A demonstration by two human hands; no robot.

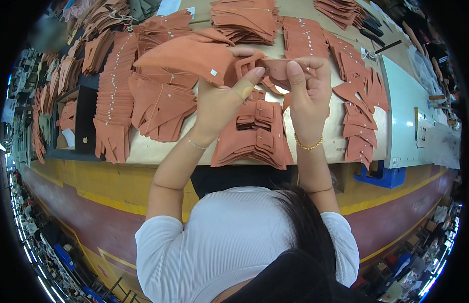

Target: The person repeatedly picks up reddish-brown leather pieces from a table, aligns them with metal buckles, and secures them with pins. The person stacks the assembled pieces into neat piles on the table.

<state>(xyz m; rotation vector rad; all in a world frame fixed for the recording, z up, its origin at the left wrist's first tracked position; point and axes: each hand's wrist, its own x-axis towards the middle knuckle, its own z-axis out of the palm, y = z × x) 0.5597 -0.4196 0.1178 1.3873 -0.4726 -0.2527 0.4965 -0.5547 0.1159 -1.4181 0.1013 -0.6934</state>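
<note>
Raised above the table, an orange-brown suede piece with a small white sticker is gripped by my left hand, thumb on top. A suede-covered buckle sits at its right end, beside my left thumb. My right hand pinches a strap of the same colour between thumb and fingers. The strap's left end meets the buckle; whether it passes through is too small to tell. Below my hands lies a stack of similar pieces with buckles at the table's front edge.
Tied bundles of suede pieces and a long overlapping row lie to the left, near a black box. More stacks stand at the back and right. A pale green board lies right, above a blue crate.
</note>
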